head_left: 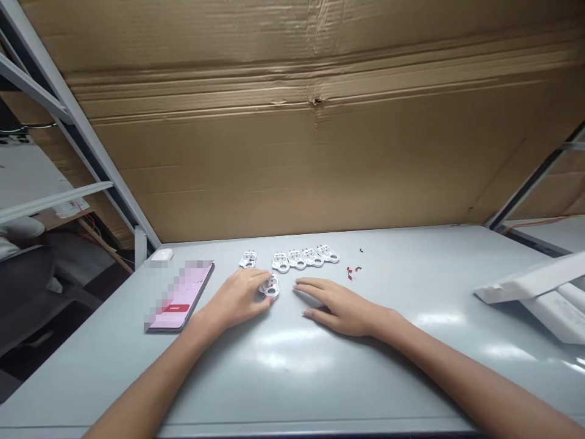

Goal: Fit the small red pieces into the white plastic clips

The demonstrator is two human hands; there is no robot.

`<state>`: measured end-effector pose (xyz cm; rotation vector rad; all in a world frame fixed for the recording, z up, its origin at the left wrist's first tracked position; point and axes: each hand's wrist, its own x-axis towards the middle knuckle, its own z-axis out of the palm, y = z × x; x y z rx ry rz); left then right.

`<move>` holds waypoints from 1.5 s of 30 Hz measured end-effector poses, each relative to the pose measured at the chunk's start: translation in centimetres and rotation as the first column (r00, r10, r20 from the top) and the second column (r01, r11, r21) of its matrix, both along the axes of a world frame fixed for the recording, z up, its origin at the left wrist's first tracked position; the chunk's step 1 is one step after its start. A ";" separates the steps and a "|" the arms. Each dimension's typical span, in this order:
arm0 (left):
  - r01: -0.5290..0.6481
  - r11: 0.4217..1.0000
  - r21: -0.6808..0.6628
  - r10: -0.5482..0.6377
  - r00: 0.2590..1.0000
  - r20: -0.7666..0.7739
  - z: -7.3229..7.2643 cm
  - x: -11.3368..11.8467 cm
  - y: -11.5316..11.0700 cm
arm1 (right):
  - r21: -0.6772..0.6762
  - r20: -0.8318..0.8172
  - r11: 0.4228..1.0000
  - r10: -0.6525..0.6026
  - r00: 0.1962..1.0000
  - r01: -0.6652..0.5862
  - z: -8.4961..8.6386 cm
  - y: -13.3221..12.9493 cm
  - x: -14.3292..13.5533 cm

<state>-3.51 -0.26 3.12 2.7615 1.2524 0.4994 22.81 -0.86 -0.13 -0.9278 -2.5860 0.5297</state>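
My left hand (242, 297) grips a small white plastic part (271, 286) with a round hole, its thumb and fingers at the part's left side. To the right, my right hand (340, 306) rests on the grey table with its fingers apart and nothing in them. Several similar white parts (297, 260) stand in a row beyond the hands, and another white part (248, 259) lies apart to their left. Small red and black pieces (350, 273) are scattered beyond my right hand, with one black piece (361, 250) farther back.
A phone (183, 297) lies on the grey table (292, 390) left of my left hand, with a small white case (162, 254) behind it. White box-like objects (543, 292) sit at the right. A cardboard wall (292, 164) closes off the back, between metal frame posts.
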 end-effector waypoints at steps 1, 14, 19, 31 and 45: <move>0.000 1.000 0.004 0.000 1.000 0.011 0.1 -0.2 0.1 | 0.002 -0.003 1.000 0.003 1.000 -0.003 0.1 0.0 0.0; -0.014 0.997 0.075 0.010 0.999 0.054 -1.5 -1.3 1.9 | 0.006 0.027 1.000 -0.011 1.000 0.011 1.6 -0.7 -0.2; -0.086 0.989 0.121 0.076 0.994 0.082 -2.6 -1.4 2.5 | 0.004 0.037 1.000 -0.015 0.999 0.015 2.0 -1.0 -0.3; -0.114 0.988 0.106 0.110 0.993 0.039 -1.9 -1.8 2.5 | 0.003 0.035 1.000 -0.003 0.999 0.003 2.0 -1.1 0.0; -0.206 0.978 0.015 0.205 0.977 0.051 -3.5 -1.4 4.5 | 0.040 0.089 0.999 -0.001 0.996 -0.002 1.8 -1.2 -0.5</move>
